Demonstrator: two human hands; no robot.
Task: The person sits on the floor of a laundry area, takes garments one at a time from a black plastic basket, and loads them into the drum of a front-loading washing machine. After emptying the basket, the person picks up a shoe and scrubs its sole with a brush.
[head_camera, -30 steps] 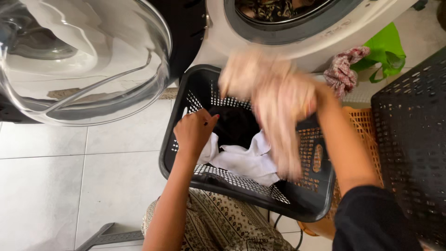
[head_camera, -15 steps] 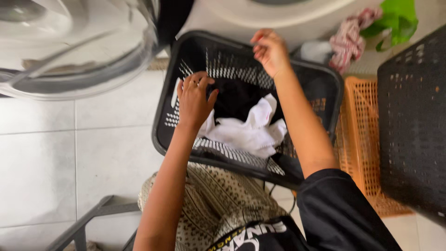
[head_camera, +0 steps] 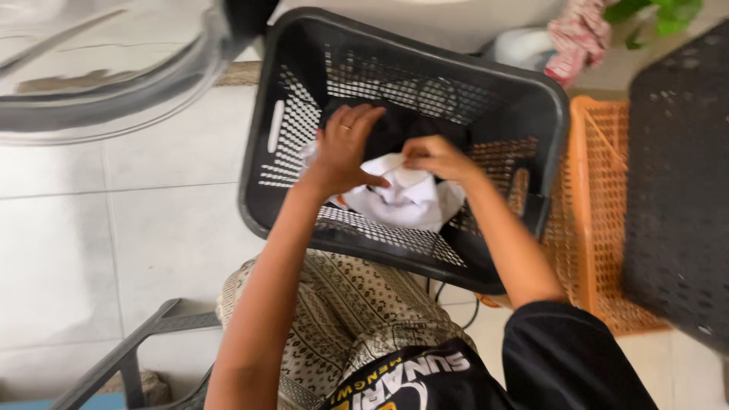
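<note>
A black perforated laundry basket [head_camera: 304, 114] sits in front of my knees with a white garment [head_camera: 406, 201] and dark clothes [head_camera: 402, 129] inside. Both hands are inside it. My left hand [head_camera: 345, 148], with a ring on one finger, rests on the clothes, fingers spread over the dark fabric and thumb on the white garment. My right hand [head_camera: 433, 156] pinches the top edge of the white garment.
The washing machine's open glass door [head_camera: 99, 68] hangs at the upper left. An orange basket [head_camera: 600, 228] and another black basket [head_camera: 676, 190] stand on the right. Pink cloth [head_camera: 573, 38] and a green item [head_camera: 653, 11] lie behind. White floor tiles [head_camera: 114, 228] stretch on the left.
My right hand came down from the machine's opening, where it held a pale cloth, into the basket and onto the white garment. The view tilted down and the machine slid out of sight.
</note>
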